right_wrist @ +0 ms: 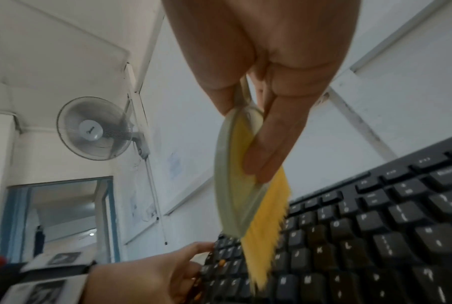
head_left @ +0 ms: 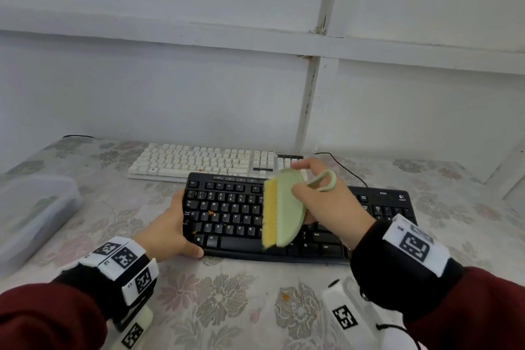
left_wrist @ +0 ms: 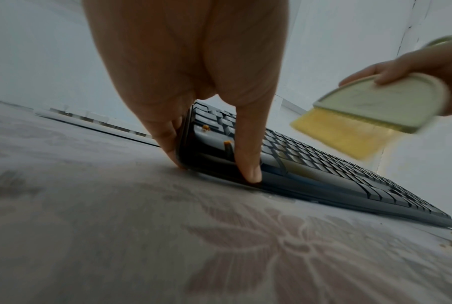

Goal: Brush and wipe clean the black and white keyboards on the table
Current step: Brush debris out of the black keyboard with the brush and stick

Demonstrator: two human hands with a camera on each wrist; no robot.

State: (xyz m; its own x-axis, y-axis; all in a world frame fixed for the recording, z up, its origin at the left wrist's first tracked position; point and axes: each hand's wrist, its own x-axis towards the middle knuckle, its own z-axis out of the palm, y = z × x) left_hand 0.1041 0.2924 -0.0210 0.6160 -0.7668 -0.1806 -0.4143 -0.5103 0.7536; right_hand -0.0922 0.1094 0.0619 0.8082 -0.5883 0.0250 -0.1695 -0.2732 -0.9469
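Observation:
A black keyboard [head_left: 233, 216] [left_wrist: 323, 172] [right_wrist: 375, 236] lies in front of me on the flowered tablecloth, with orange crumbs [head_left: 210, 212] on its left keys. My left hand [head_left: 173, 233] [left_wrist: 206, 123] grips its left end, thumb on the front edge. My right hand [head_left: 326, 202] [right_wrist: 258, 92] holds a pale green brush [head_left: 285, 207] [left_wrist: 375, 102] [right_wrist: 235, 174] with yellow bristles [head_left: 269, 213] [right_wrist: 268, 236] just above the middle keys. A white keyboard [head_left: 204, 163] [left_wrist: 95, 121] lies behind the black one.
A translucent plastic box [head_left: 37, 213] stands at the left of the table [head_left: 227, 293]. A black cable [head_left: 343, 167] runs behind the keyboards. Orange crumbs [head_left: 285, 297] lie on the cloth in front. A white wall [head_left: 170, 79] rises right behind the table.

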